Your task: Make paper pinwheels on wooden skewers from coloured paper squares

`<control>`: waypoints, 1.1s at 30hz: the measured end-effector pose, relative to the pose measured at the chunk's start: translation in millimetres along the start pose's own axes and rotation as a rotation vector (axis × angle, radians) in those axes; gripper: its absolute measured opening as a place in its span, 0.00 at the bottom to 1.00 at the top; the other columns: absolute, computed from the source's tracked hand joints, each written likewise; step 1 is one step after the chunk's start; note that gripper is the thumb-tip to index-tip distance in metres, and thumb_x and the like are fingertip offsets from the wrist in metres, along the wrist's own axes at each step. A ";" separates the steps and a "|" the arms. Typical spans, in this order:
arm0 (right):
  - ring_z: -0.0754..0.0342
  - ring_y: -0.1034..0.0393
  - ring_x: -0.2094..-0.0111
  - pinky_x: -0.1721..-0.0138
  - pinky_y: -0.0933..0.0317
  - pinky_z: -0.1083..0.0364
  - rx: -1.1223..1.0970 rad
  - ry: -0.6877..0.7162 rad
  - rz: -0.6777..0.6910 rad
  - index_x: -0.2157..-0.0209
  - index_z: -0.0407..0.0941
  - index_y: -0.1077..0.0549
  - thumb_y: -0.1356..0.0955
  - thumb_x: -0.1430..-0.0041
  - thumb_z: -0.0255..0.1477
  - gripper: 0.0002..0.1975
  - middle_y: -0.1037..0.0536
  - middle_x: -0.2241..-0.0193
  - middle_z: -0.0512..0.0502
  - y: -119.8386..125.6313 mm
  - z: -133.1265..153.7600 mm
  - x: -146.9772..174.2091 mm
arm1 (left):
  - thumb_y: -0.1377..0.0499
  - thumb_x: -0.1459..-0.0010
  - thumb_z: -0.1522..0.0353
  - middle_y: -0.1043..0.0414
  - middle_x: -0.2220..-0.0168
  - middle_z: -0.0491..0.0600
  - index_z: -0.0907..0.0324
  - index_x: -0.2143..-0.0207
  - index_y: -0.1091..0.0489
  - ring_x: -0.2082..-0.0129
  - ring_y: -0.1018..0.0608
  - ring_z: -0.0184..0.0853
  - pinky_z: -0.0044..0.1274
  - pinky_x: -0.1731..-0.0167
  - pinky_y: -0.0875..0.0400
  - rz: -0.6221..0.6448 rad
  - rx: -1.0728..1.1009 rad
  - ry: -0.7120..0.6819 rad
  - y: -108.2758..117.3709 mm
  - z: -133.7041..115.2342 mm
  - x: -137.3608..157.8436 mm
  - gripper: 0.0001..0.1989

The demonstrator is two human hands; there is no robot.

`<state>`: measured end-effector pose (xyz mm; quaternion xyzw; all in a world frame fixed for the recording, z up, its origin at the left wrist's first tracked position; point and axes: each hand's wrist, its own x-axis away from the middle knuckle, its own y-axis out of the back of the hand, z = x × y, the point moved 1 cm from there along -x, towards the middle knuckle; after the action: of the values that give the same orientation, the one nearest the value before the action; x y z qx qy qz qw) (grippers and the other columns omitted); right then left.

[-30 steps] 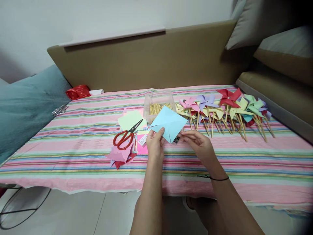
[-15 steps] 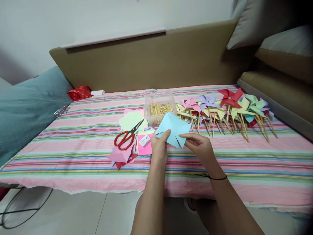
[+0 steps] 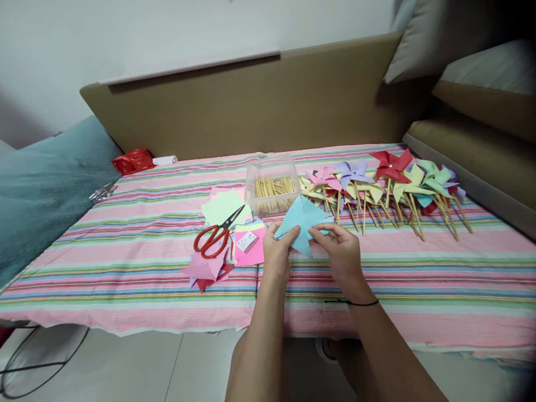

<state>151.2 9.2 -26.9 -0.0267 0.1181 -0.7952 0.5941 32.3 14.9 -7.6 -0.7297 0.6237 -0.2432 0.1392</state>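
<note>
Between my hands is a light blue paper square [image 3: 300, 219] with slits cut in from its corners. My left hand [image 3: 278, 245] pinches its left side, thumb on top. The fingers of my right hand [image 3: 338, 245] press one cut flap toward the middle of the sheet. Left of my hands, red-handled scissors [image 3: 218, 232] lie across a pile of pastel paper squares [image 3: 221, 204] and cut pink paper pieces [image 3: 205, 264]. A small white label card [image 3: 247, 242] rests on a bright pink paper stack [image 3: 252, 257].
A clear plastic box [image 3: 272, 207] of short wooden sticks [image 3: 274, 187] stands just behind the blue paper. Finished paper pinwheels [image 3: 391, 166] on sticks lie in a heap to the right. A red plastic bag [image 3: 134, 161] sits at the back left of the striped cloth [image 3: 146, 223].
My right hand has moved inward and folded a flap of the blue paper toward its centre. My left thumb has shifted toward the middle of the sheet.
</note>
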 end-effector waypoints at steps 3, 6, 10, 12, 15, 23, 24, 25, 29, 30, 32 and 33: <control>0.55 0.31 0.78 0.73 0.33 0.54 0.036 -0.004 -0.024 0.73 0.44 0.25 0.25 0.55 0.34 0.09 0.26 0.80 0.51 3.6 2.5 -2.1 | 0.32 0.59 0.64 0.31 0.78 0.40 0.58 0.69 0.36 0.79 0.30 0.26 0.20 0.76 0.34 0.038 -0.072 -0.003 2.0 -4.7 -0.6 0.18; 0.57 0.35 0.82 0.78 0.34 0.55 0.127 -0.006 0.025 0.74 0.44 0.26 0.26 0.55 0.35 0.10 0.30 0.84 0.53 8.6 5.5 -5.0 | 0.31 0.61 0.62 0.29 0.79 0.41 0.57 0.68 0.38 0.81 0.29 0.27 0.20 0.76 0.34 0.056 -0.147 -0.019 6.9 -8.1 -3.8 0.22; 0.58 0.39 0.84 0.81 0.37 0.56 0.214 0.001 0.153 0.75 0.44 0.25 0.26 0.56 0.35 0.10 0.34 0.87 0.55 12.3 6.0 -7.1 | 0.29 0.66 0.62 0.25 0.77 0.45 0.56 0.65 0.39 0.81 0.27 0.30 0.21 0.78 0.33 0.089 -0.291 -0.023 15.5 -6.4 -8.6 0.27; 0.58 0.39 0.84 0.82 0.39 0.57 0.238 0.000 0.205 0.75 0.44 0.25 0.26 0.55 0.35 0.10 0.34 0.87 0.54 12.4 4.9 -7.2 | 0.29 0.67 0.62 0.24 0.78 0.45 0.57 0.64 0.38 0.81 0.26 0.32 0.22 0.79 0.33 0.086 -0.371 -0.022 19.2 -4.8 -10.1 0.28; 0.60 0.41 0.84 0.84 0.43 0.58 0.243 -0.007 0.237 0.76 0.43 0.26 0.26 0.55 0.35 0.11 0.34 0.86 0.54 11.5 3.8 -6.7 | 0.29 0.67 0.64 0.25 0.79 0.45 0.57 0.63 0.37 0.82 0.26 0.32 0.22 0.81 0.33 0.075 -0.433 -0.035 21.7 -4.0 -10.8 0.28; 0.53 0.27 0.73 0.72 0.32 0.54 0.000 -0.104 0.167 0.47 0.47 0.41 0.25 0.58 0.34 0.37 0.23 0.74 0.51 1.5 9.9 -3.8 | 0.27 0.71 0.67 0.24 0.77 0.46 0.59 0.65 0.37 0.79 0.24 0.33 0.26 0.73 0.29 -0.091 -0.240 0.020 15.9 -3.7 -10.1 0.29; 0.52 0.26 0.71 0.70 0.32 0.53 -0.018 -0.128 0.151 0.45 0.46 0.44 0.24 0.59 0.34 0.40 0.21 0.73 0.49 -0.5 9.7 -3.4 | 0.27 0.71 0.67 0.24 0.76 0.46 0.60 0.65 0.37 0.78 0.24 0.33 0.26 0.73 0.29 -0.099 -0.221 0.021 15.2 -3.2 -10.1 0.30; 0.51 0.25 0.71 0.70 0.31 0.53 -0.033 -0.149 0.136 0.45 0.46 0.45 0.24 0.60 0.35 0.42 0.21 0.73 0.49 -2.5 9.3 -3.1 | 0.27 0.72 0.68 0.24 0.76 0.46 0.60 0.64 0.37 0.78 0.24 0.33 0.26 0.72 0.29 -0.100 -0.212 0.024 14.7 -2.7 -10.1 0.30; 0.49 0.24 0.71 0.70 0.30 0.51 -0.057 -0.199 0.083 0.46 0.45 0.45 0.24 0.62 0.36 0.43 0.20 0.72 0.47 -6.8 6.3 -3.2 | 0.27 0.72 0.68 0.24 0.75 0.48 0.60 0.64 0.37 0.78 0.24 0.34 0.27 0.73 0.29 -0.077 -0.197 0.046 13.2 -2.3 -8.7 0.31; 0.49 0.24 0.72 0.71 0.31 0.51 -0.054 -0.202 0.080 0.46 0.46 0.44 0.23 0.63 0.36 0.43 0.20 0.73 0.48 -6.3 5.7 -3.8 | 0.27 0.71 0.68 0.24 0.75 0.48 0.60 0.64 0.36 0.78 0.24 0.34 0.27 0.73 0.29 -0.068 -0.195 0.052 13.0 -3.1 -8.3 0.30; 0.49 0.25 0.73 0.72 0.31 0.51 -0.042 -0.209 0.092 0.46 0.46 0.44 0.23 0.63 0.36 0.44 0.20 0.75 0.48 -3.2 4.8 -5.7 | 0.28 0.69 0.66 0.25 0.76 0.46 0.60 0.64 0.35 0.79 0.25 0.32 0.24 0.74 0.31 -0.051 -0.203 0.059 13.4 -6.2 -8.2 0.27; 0.48 0.25 0.74 0.72 0.32 0.51 -0.030 -0.216 0.107 0.46 0.46 0.44 0.23 0.63 0.35 0.44 0.20 0.75 0.49 -0.7 4.3 -6.9 | 0.29 0.66 0.65 0.27 0.78 0.44 0.59 0.65 0.34 0.80 0.27 0.29 0.22 0.76 0.33 -0.048 -0.218 0.058 14.3 -8.4 -8.8 0.25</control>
<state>153.3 15.3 -21.9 -0.1150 0.0667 -0.7530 0.6444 14.8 21.7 -9.4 -0.7480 0.6325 -0.1981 0.0348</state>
